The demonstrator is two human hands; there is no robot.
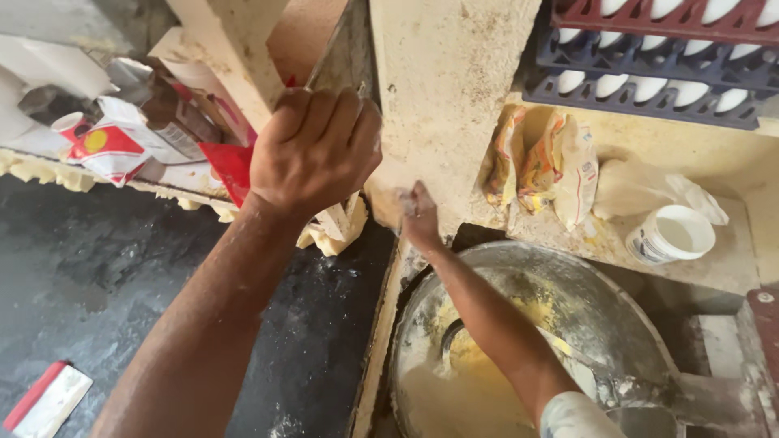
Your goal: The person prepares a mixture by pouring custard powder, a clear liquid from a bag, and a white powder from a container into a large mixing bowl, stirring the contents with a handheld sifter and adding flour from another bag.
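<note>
Your left hand is curled in a fist, clamped on the edge of a thin upright board that leans against the cream pillar. Your right hand, dusted with flour, reaches up to the pillar's lower corner; fingers look loosely together and touching the wall, but you can't tell if they hold anything. Your right forearm crosses over a big metal mixing bowl with yellow dough and flour inside. Right of the pillar, a shelf holds yellow packets, a pale bag and a white tub. Egg trays sit above that. Left shelf has red-and-white packets. A red-handled scraper lies on the dark counter, bottom left.
</note>
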